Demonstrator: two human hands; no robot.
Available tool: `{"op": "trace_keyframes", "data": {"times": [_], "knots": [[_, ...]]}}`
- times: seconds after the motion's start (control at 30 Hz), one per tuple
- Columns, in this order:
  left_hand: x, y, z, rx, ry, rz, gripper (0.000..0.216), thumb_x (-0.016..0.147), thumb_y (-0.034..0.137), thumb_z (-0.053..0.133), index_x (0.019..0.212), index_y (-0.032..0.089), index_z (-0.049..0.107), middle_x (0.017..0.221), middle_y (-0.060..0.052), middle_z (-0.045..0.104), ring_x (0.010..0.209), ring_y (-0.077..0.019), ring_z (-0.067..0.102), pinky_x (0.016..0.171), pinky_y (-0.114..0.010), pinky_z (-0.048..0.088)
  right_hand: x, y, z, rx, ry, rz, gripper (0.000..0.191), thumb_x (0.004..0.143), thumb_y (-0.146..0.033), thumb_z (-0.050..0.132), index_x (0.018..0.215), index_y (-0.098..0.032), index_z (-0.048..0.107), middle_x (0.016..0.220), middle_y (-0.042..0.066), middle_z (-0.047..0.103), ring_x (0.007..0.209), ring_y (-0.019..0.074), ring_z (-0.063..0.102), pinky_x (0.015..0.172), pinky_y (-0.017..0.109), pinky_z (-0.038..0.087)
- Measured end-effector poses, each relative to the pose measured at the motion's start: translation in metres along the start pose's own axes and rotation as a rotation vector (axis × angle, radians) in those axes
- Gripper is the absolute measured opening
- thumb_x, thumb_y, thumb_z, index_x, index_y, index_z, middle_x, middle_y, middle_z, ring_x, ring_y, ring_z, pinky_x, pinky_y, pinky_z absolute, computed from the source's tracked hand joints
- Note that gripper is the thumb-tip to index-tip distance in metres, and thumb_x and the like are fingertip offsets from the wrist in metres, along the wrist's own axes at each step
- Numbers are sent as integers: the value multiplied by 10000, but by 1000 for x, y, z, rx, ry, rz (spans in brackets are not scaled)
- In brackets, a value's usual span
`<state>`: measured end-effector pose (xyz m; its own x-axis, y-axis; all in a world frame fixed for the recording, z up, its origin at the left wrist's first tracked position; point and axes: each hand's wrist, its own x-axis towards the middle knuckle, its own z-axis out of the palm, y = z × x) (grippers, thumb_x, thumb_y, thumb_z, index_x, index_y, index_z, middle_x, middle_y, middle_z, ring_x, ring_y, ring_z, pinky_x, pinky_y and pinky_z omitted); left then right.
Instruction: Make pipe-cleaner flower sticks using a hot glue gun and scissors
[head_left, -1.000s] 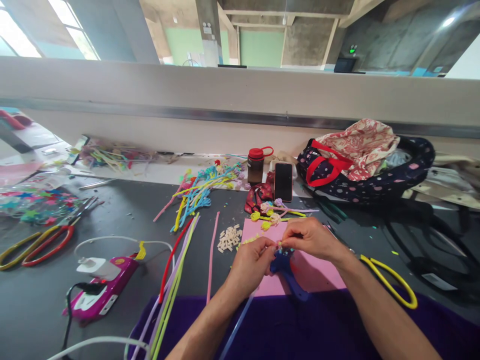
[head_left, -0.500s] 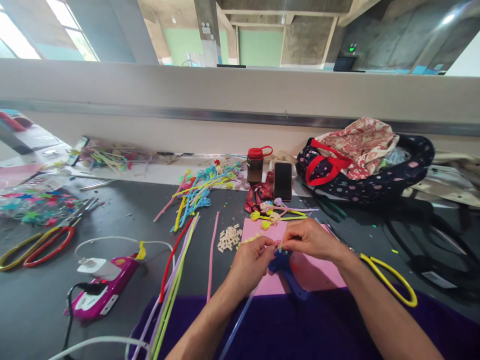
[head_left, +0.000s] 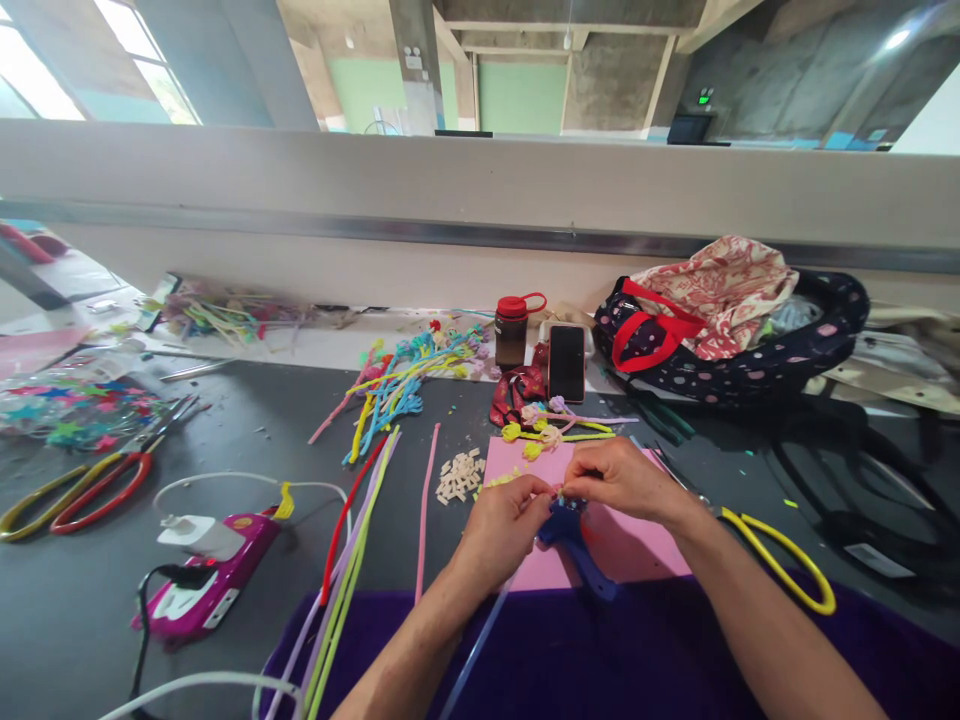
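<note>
My left hand (head_left: 504, 525) and my right hand (head_left: 621, 482) meet fingertip to fingertip over a pink sheet (head_left: 634, 545). Both pinch at something tiny with pinkish and yellowish bits, mostly hidden by the fingers. Just beneath the fingertips lies a blue tool (head_left: 576, 552) with a handle slanting toward me; its front part is covered by the hands. A long translucent bluish stick (head_left: 477, 645) runs from under my left hand toward the near edge. Left of the sheet sit a heap of small pale pieces (head_left: 460, 476) and one pink fuzzy stem (head_left: 427, 520).
Yellow-handled scissors (head_left: 787, 560) lie at right, red-and-yellow-handled scissors (head_left: 112, 480) at left. Fuzzy stems (head_left: 352, 560) stretch beside a magenta power strip (head_left: 210, 580) with cables. Behind are coloured stem bundles (head_left: 409, 375), a bottle (head_left: 511, 335), a phone (head_left: 566, 363) and a dark bag (head_left: 814, 340).
Hardly anything differs. Both hands keep their pinch in the same place, with only a slight shift of the fingertips; the whole view has drifted a little.
</note>
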<state>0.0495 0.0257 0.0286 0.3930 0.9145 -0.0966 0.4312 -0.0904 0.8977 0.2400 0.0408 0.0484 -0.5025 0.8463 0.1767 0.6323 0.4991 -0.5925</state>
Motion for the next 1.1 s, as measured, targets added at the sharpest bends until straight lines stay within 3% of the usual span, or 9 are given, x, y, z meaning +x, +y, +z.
{"op": "trace_keyframes", "data": {"times": [0.5, 0.83, 0.97, 1.1], "knots": [[-2, 2, 1, -143, -21, -35, 260, 792, 353, 467, 804, 154, 635, 379, 79, 422, 347, -86, 379, 396, -195, 269, 1, 3, 5, 39, 68, -8, 230, 812, -310, 604, 641, -168, 663, 598, -5, 654, 563, 113, 572, 549, 206, 396], [3, -3, 1, -404, -41, -115, 271, 766, 399, 542, 791, 138, 610, 349, 92, 393, 324, -54, 312, 396, -184, 208, 2, 3, -1, 96, 116, -114, 233, 873, -235, 508, 770, -194, 712, 780, 15, 719, 706, 141, 642, 663, 235, 456], [3, 0, -1, -509, -64, -154, 235, 758, 368, 551, 776, 139, 600, 336, 95, 400, 292, -35, 252, 378, -186, 156, 0, 3, -4, 114, 175, -75, 164, 829, -221, 565, 925, -203, 697, 874, 34, 714, 727, 149, 630, 648, 247, 470], [3, 0, -1, -550, -91, -159, 250, 743, 386, 572, 757, 137, 595, 332, 92, 403, 286, -37, 279, 369, -190, 149, -1, 0, -1, 160, 173, -103, 330, 764, -206, 633, 1093, -234, 627, 1042, 58, 674, 763, 154, 614, 598, 242, 482]]}}
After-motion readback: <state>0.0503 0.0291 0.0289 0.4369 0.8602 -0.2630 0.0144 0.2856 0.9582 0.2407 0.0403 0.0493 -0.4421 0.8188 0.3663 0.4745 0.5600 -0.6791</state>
